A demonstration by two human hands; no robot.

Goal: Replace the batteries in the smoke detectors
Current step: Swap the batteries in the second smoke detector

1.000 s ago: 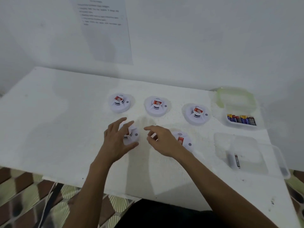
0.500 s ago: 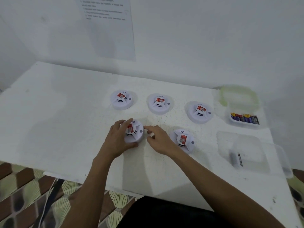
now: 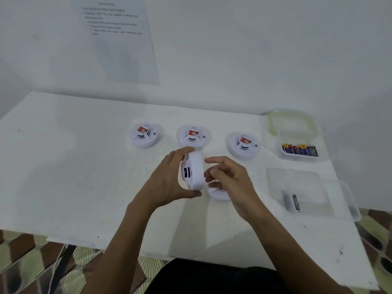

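My left hand grips a white smoke detector, lifted off the table and tipped on its edge. My right hand hovers just right of it with loosely curled fingers, fingertips near its rim; contact is unclear. Another detector lies on the table, mostly hidden under my right hand. Three detectors with red labels stand in a row behind. A small clear tray at the right holds several batteries. One grey battery lies in a clear container.
The white table meets a white wall at the back, where a printed sheet hangs. A green-rimmed lid lies behind the battery tray. The table's front edge runs near my body, with patterned floor below.
My left hand has lifted the front-left detector off the table and turned it on edge. My right hand rose beside it.
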